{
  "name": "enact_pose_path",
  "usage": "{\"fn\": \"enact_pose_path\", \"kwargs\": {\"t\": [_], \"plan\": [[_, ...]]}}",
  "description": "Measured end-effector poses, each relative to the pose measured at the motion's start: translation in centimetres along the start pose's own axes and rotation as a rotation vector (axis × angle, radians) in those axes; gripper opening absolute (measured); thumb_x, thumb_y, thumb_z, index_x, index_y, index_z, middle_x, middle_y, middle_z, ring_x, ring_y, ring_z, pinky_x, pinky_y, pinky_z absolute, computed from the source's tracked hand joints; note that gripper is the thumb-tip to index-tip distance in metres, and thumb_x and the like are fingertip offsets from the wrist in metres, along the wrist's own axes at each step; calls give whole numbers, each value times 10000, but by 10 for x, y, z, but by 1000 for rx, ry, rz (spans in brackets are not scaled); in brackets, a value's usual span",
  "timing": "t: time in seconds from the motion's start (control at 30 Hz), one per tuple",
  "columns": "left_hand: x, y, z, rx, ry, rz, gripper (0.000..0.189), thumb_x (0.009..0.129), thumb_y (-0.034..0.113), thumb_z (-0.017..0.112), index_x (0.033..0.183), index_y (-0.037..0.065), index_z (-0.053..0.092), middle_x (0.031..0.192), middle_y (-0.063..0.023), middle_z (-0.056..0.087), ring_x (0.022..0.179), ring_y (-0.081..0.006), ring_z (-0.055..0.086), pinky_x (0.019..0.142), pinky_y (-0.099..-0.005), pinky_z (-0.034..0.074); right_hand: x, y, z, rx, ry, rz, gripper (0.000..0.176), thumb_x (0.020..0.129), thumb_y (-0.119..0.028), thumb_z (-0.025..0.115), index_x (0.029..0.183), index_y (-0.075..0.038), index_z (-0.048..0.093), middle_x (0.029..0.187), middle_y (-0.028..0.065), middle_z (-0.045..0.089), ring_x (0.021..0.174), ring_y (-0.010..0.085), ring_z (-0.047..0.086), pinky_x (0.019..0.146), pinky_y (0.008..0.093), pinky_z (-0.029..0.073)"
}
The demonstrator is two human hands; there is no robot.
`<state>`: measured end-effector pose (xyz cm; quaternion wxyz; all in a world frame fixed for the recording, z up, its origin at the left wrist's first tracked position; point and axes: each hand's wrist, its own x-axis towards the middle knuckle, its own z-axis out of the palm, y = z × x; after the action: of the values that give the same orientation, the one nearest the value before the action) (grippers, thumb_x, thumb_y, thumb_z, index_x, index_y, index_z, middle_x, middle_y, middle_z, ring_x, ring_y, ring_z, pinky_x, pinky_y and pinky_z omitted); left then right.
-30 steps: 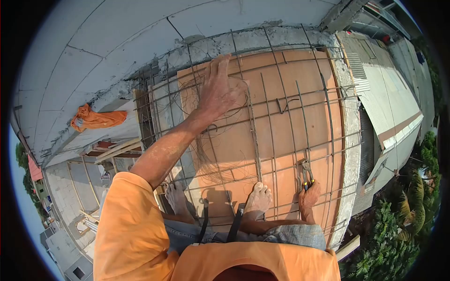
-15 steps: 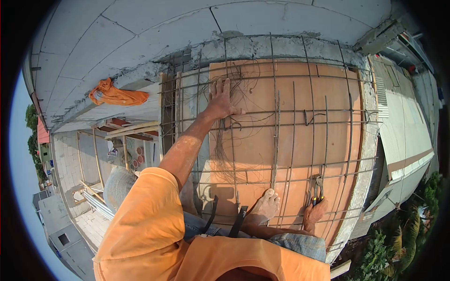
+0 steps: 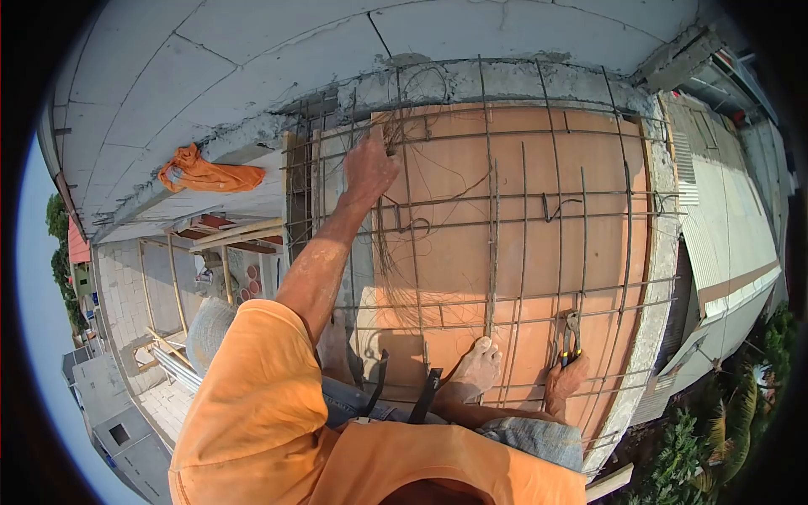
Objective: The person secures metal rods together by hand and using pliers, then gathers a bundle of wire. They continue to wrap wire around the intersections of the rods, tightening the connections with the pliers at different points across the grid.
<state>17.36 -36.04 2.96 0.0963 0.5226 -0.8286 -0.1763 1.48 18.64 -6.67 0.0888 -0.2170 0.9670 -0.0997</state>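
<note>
My left hand [image 3: 372, 171] is stretched out to the far left part of the rebar grid [image 3: 495, 227], its fingers closed on a bunch of thin tie wire [image 3: 404, 126]. Loose strands of the wire fan out around the fist and trail down over the bars. Low on the right, my right hand [image 3: 566, 385] grips a pair of pincers [image 3: 572, 332] by their black and yellow handles, jaws pointing away from me. The pincers lie over the bars close to a long upright rod. Bent hooks of bar [image 3: 555, 209] rest on the grid.
Orange plywood [image 3: 454, 194] lies under the bars, edged by a concrete beam [image 3: 644, 337]. My bare foot [image 3: 475, 370] stands on the grid. A block wall [image 3: 295, 50] rises ahead. An orange cloth [image 3: 210, 171] hangs on a ledge. At left the floor drops to a lower level; metal roofing [image 3: 724, 244] lies right.
My left hand has gone from spread fingers to a closed fist and shifted slightly left, gathering the wire, which has moved with it. The right hand and pincers have stayed almost still.
</note>
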Motion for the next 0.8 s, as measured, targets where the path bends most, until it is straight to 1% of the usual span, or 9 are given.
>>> {"fn": "enact_pose_path", "kwargs": {"t": [0.17,0.23,0.27,0.3,0.33,0.47,0.63,0.7,0.8], "plan": [[30,1,-86,44,213,-4,380,782,199,593,1099,-10,598,901,-238,667,873,-420,638,770,-494,473,2,9,9,-7,25,-12,559,710,-76,636,1224,48,455,1035,210,497,1013,405,487,880,505,371],[43,-13,-116,6,216,27,348,780,192,590,1033,-46,608,806,-188,665,810,-343,657,773,-421,495,-1,9,7,2,23,4,555,712,-80,630,1223,47,457,1031,209,499,1010,407,489,878,506,373],[49,-22,-129,4,213,36,348,780,192,590,1033,-46,608,806,-188,665,810,-343,657,773,-421,495,1,5,3,-3,29,-29,504,763,-97,632,1214,42,458,1030,205,498,1005,403,492,856,496,378],[52,-32,-142,-166,182,35,330,779,188,582,1008,-46,621,769,-136,641,745,-270,617,723,-379,480,0,4,-2,-12,30,-65,455,814,-115,634,1206,37,459,1028,200,498,1001,399,495,835,487,383],[52,-29,-151,-337,150,32,315,777,185,573,982,-46,635,733,-84,617,680,-198,576,673,-338,465,-3,5,-4,-13,29,-59,455,814,-115,634,1206,37,459,1028,200,498,1001,399,495,835,487,383],[46,-12,-198,-485,295,37,328,769,181,588,1012,-25,664,670,23,516,619,-84,438,562,-257,349,-1,6,1,-5,31,-27,507,749,-84,633,1210,39,462,1034,205,504,1008,405,495,860,496,385],[43,29,-244,-450,320,43,336,757,144,593,1035,-30,667,639,32,470,531,-62,371,501,-234,302,1,6,5,2,58,-37,498,750,-83,627,1209,29,470,1011,211,505,1003,405,497,861,496,386],[48,41,-268,-758,509,135,327,750,106,597,1037,-38,661,617,27,449,494,-56,349,468,-221,286,1,3,2,16,60,-9,498,751,-90,647,1204,28,477,1014,206,508,993,405,499,859,498,385],[73,34,-316,-747,633,260,347,748,46,581,1075,-61,634,627,7,458,482,-49,360,443,-204,277,1,2,-4,7,0,2,520,741,-85,657,1215,24,473,1050,197,510,1005,406,500,868,501,381]]}}
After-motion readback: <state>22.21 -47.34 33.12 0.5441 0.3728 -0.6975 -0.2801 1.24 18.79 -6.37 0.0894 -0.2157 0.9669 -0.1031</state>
